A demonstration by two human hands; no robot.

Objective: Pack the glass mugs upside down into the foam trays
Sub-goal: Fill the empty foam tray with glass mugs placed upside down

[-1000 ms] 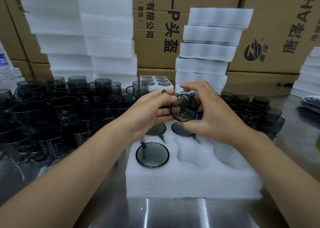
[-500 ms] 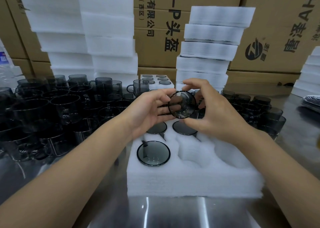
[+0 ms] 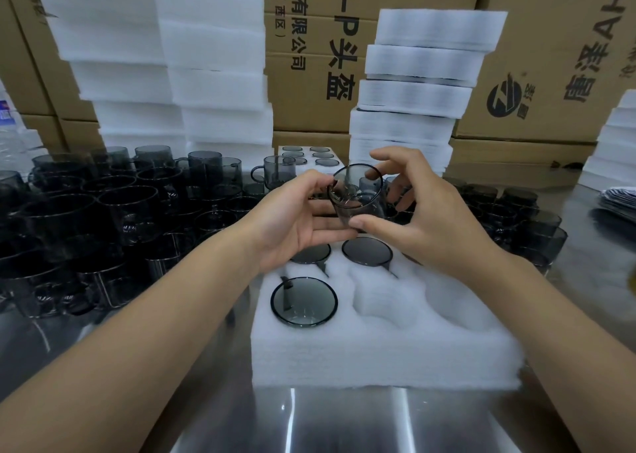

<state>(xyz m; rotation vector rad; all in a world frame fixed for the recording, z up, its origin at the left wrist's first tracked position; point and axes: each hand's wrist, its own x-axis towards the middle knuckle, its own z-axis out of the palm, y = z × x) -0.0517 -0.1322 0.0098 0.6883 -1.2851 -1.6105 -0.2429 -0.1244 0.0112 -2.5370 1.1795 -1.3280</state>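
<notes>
A crowd of loose mugs (image 3: 103, 218) fills the steel table (image 3: 344, 421) on the left, reaching close to the foam tray's (image 3: 378, 353) left edge. Above the tray's far row, the left hand (image 3: 296, 222) and right hand (image 3: 430, 225) both grasp one tilted glass mug (image 3: 358, 194), fingers curled around it. Three packed mugs (image 3: 304, 301) sit base-up, and the pockets (image 3: 389, 301) toward the right edge lie open.
</notes>
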